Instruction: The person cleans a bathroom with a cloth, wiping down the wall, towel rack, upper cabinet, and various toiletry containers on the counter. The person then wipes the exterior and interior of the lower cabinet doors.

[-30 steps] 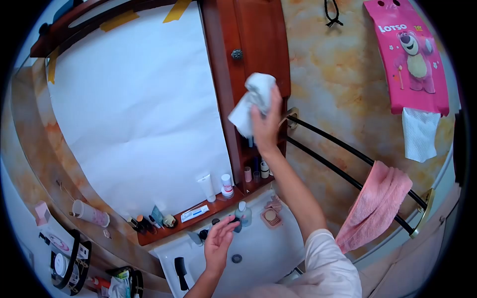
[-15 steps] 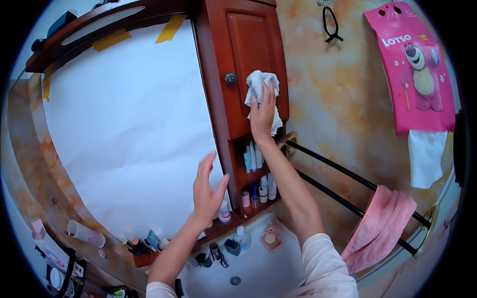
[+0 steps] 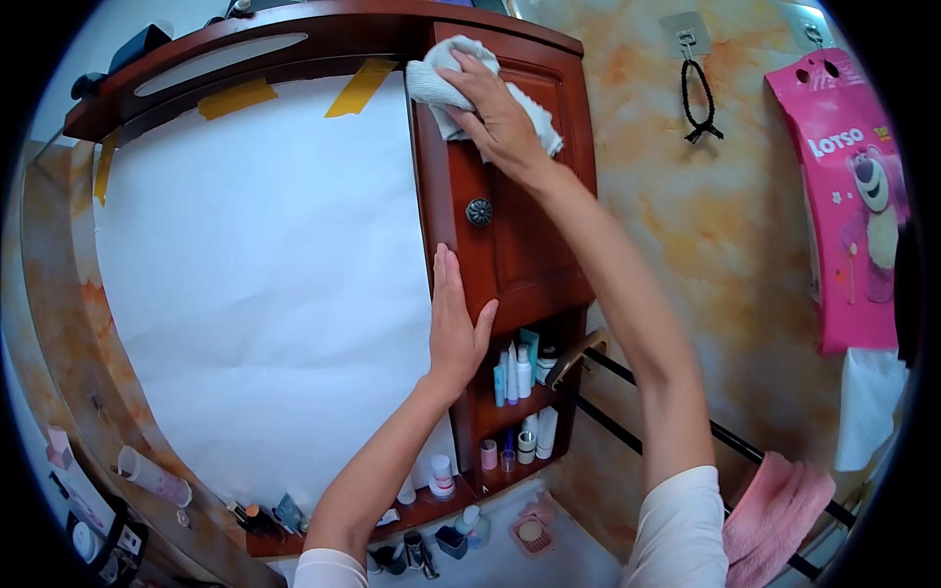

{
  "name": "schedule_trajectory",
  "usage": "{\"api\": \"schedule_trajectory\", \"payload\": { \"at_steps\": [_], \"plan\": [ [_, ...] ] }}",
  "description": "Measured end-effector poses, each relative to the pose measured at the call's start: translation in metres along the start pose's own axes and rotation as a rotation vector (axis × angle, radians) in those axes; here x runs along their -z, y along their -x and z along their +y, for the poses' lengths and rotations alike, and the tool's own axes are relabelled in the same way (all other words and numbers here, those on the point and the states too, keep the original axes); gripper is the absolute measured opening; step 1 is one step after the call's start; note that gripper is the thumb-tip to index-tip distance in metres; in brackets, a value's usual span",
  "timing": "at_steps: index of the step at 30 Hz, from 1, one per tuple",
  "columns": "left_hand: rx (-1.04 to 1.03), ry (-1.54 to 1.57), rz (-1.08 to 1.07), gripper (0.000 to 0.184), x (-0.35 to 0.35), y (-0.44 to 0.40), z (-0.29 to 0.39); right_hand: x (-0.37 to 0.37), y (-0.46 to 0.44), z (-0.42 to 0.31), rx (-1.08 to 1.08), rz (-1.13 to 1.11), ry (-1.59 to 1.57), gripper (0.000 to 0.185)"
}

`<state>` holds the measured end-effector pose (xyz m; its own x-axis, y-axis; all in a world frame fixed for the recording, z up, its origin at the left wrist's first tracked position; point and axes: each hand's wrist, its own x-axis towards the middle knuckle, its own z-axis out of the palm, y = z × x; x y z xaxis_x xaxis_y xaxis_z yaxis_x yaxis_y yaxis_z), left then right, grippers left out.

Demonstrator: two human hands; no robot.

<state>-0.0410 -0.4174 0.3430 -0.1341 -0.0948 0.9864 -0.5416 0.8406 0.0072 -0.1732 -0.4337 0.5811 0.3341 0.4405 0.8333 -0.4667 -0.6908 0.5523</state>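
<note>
A: What's at the left?
B: A large white sheet (image 3: 265, 294), with yellow tape (image 3: 361, 88) across its top edge. Beneath it runs a wooden ledge (image 3: 423, 508), and a white jar (image 3: 441, 477) stands near the ledge's right end.

A: And the left hand (image 3: 456, 338)?
B: By the lower left corner of the cabinet door (image 3: 524, 255). Its grip is apart, thumb spread from straight fingers. Whether the palm touches the wood, I can't tell.

A: Where's the white cloth (image 3: 426, 83)?
B: Bunched against the door's upper left corner, above the round knob (image 3: 478, 212). The right hand (image 3: 505, 122) lies over it, grip clamped on the cloth.

A: Below the door?
B: Small tubes (image 3: 512, 372), standing in the upper open shelf.

A: Farther right?
B: A black rail (image 3: 610, 366), with a pink towel (image 3: 779, 519) hung toward its far end. Rightmost, a pink packet (image 3: 851, 216) hangs on the wall, white tissue (image 3: 867, 402) poking from its bottom edge.
</note>
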Motion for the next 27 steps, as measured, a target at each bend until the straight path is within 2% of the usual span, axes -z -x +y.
{"api": "schedule_trajectory", "payload": {
  "at_steps": [1, 3, 5, 7, 9, 10, 11, 12, 13, 14, 15, 17, 19, 21, 22, 23, 24, 25, 26, 27],
  "plan": [
    [0.000, 0.007, 0.014, 0.083, 0.000, 0.000, 0.002, -0.001, -0.008, 0.011, 0.063, -0.031, 0.022, 0.051],
    [-0.005, 0.004, 0.021, 0.082, 0.000, -0.002, 0.000, -0.005, -0.016, 0.042, 0.053, 0.036, 0.105, 0.051],
    [-0.009, -0.002, -0.003, 0.083, -0.001, 0.000, -0.001, 0.001, -0.006, 0.086, -0.075, 0.236, 0.174, 0.049],
    [-0.022, 0.016, 0.006, 0.083, -0.001, 0.000, -0.002, 0.004, 0.023, 0.132, -0.279, 0.420, 0.478, 0.046],
    [-0.031, 0.019, 0.016, 0.082, -0.002, 0.000, -0.004, 0.022, 0.019, 0.113, -0.553, 0.386, 0.387, 0.046],
    [-0.031, 0.013, 0.022, 0.082, -0.003, 0.001, -0.004, 0.018, 0.013, 0.109, -0.566, 0.387, 0.393, 0.047],
    [-0.030, 0.008, 0.028, 0.082, -0.004, 0.002, -0.004, 0.018, 0.002, 0.080, -0.560, 0.306, 0.231, 0.049],
    [-0.027, 0.010, 0.029, 0.082, -0.005, 0.002, -0.004, -0.010, 0.003, 0.084, -0.266, 0.418, 0.347, 0.050],
    [-0.026, 0.010, 0.029, 0.082, -0.004, 0.002, -0.005, -0.012, -0.008, 0.050, -0.138, 0.263, 0.125, 0.050],
    [-0.026, 0.008, 0.024, 0.082, -0.004, 0.002, -0.005, -0.018, -0.023, 0.029, 0.099, 0.189, 0.144, 0.049],
    [-0.029, 0.012, 0.034, 0.082, -0.005, 0.002, -0.004, -0.020, -0.034, 0.018, 0.204, 0.133, 0.111, 0.048],
    [-0.030, 0.015, 0.057, 0.081, -0.004, 0.001, -0.003, -0.028, -0.052, 0.031, 0.307, 0.172, 0.242, 0.046],
    [-0.035, 0.017, 0.018, 0.082, -0.002, 0.000, -0.004, -0.027, -0.068, 0.046, 0.186, 0.248, 0.173, 0.044],
    [-0.027, 0.020, -0.009, 0.083, 0.001, 0.001, -0.004, -0.017, -0.062, 0.054, -0.080, 0.227, -0.178, 0.044],
    [-0.018, 0.025, -0.011, 0.082, 0.001, 0.001, -0.003, -0.018, -0.057, 0.064, -0.233, 0.384, -0.350, 0.037],
    [-0.012, 0.029, -0.010, 0.082, 0.001, 0.001, -0.002, -0.011, -0.042, 0.107, -0.105, 0.389, 0.129, 0.032],
    [-0.022, 0.029, -0.007, 0.082, 0.000, 0.002, -0.005, -0.001, -0.024, 0.120, -0.249, 0.332, 0.464, 0.049],
    [-0.025, 0.034, 0.000, 0.082, -0.001, 0.002, -0.006, 0.007, -0.012, 0.137, -0.212, 0.440, 0.518, 0.046],
    [-0.029, 0.038, 0.004, 0.082, -0.001, 0.002, -0.006, 0.017, 0.001, 0.152, -0.299, 0.430, 0.552, 0.048],
    [-0.033, 0.045, 0.007, 0.082, -0.002, 0.002, -0.006, 0.030, 0.007, 0.130, -0.491, 0.381, 0.384, 0.049]
  ]
}}
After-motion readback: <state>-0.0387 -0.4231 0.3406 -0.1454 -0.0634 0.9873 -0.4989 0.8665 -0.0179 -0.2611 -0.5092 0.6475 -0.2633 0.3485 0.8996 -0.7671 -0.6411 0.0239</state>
